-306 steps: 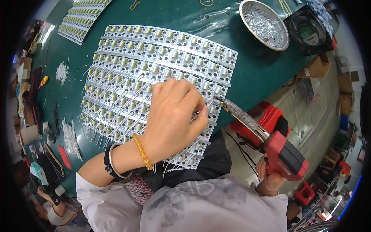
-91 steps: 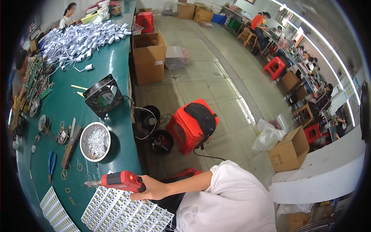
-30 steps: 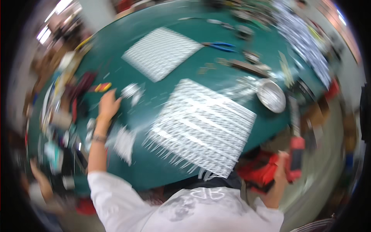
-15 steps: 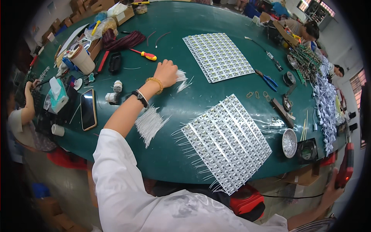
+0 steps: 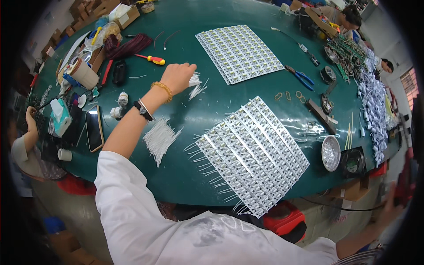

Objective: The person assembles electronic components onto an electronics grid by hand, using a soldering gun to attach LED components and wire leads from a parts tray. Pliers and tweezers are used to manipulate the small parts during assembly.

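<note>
Shifted farther toward the right edge of the frame since half a second ago, the bare right hand (image 5: 389, 206) now shows blurred beside a red-and-black pistol-shaped tool (image 5: 405, 183). Its fingers appear curled round the tool's handle, though the blur hides them one by one. The bare left hand (image 5: 177, 78), with an amber bead bracelet (image 5: 163, 89) at the wrist, is left of the upper centre, about as close as before to a small loose pile of thin white wire pieces (image 5: 196, 89). Its fingers are bent and close together; their tips are hidden, so I cannot tell whether they pinch a wire.

A larger bundle of straight white wires (image 5: 161, 139) lies below that hand, left of centre, on the dark green table (image 5: 185, 181). Right of centre lies a white panel of circuit boards in rows (image 5: 258, 159), with white wires sticking out past its left and lower edges. A second white circuit panel with yellow-green parts (image 5: 240, 53) lies at the upper centre, with blue-handled pliers (image 5: 302, 80) at its right corner. A red-and-yellow screwdriver (image 5: 155, 60) lies above the left hand, and a round bowl of silvery scraps (image 5: 325, 164) stands at the right, just beside a square black fan (image 5: 353, 163).
</note>
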Demonstrator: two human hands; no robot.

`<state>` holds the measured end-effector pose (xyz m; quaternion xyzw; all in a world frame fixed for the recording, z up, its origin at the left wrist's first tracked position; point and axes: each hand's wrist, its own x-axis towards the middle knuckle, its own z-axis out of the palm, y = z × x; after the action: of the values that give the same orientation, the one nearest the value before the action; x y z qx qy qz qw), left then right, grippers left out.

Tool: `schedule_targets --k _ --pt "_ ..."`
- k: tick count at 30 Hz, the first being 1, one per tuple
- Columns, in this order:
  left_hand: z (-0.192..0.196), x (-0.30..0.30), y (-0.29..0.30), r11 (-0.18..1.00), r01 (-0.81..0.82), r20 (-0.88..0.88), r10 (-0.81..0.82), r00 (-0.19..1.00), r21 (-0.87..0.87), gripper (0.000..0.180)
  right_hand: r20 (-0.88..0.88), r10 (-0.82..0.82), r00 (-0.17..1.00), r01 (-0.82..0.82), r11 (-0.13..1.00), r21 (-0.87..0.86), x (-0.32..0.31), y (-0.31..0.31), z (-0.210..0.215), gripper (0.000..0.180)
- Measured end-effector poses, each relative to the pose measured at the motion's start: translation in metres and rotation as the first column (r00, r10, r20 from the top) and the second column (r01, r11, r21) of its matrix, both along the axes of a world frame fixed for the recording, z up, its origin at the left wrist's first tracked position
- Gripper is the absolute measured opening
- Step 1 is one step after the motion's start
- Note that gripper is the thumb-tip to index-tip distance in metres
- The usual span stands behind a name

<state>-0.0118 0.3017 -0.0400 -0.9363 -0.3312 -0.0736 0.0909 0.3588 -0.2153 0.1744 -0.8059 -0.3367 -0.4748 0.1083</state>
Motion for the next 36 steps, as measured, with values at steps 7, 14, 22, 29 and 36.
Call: schedule_targets --k 7,14,22,29,36 --pt "0.009 0.039 -0.049 0.950 0.280 -0.214 -0.248 0.945 0.136 0.011 -0.529 0.356 0.770 -0.352 0.929 0.113 -0.078 0.045 -0.096 0.033" --pt "0.019 0.051 -0.067 0.981 0.128 -0.079 -0.140 0.987 -0.144 0.008 -0.681 0.654 0.331 -0.419 0.748 0.515 -0.097 0.092 -0.131 0.032" --pt "-0.014 0.094 -0.101 0.732 0.164 0.552 0.326 0.768 -0.661 0.014 -0.625 0.754 -0.203 -0.244 0.579 0.778 -0.118 0.174 -0.149 0.042" --pt "-0.028 0.112 -0.120 0.682 0.161 0.620 0.507 0.599 -0.713 0.013 -0.592 0.684 -0.427 -0.098 0.616 0.782 -0.117 0.200 -0.172 0.041" --pt "-0.034 0.114 -0.121 0.648 0.141 0.592 0.558 0.581 -0.749 0.013 -0.546 0.769 -0.331 -0.126 0.538 0.834 -0.120 0.198 -0.179 0.041"
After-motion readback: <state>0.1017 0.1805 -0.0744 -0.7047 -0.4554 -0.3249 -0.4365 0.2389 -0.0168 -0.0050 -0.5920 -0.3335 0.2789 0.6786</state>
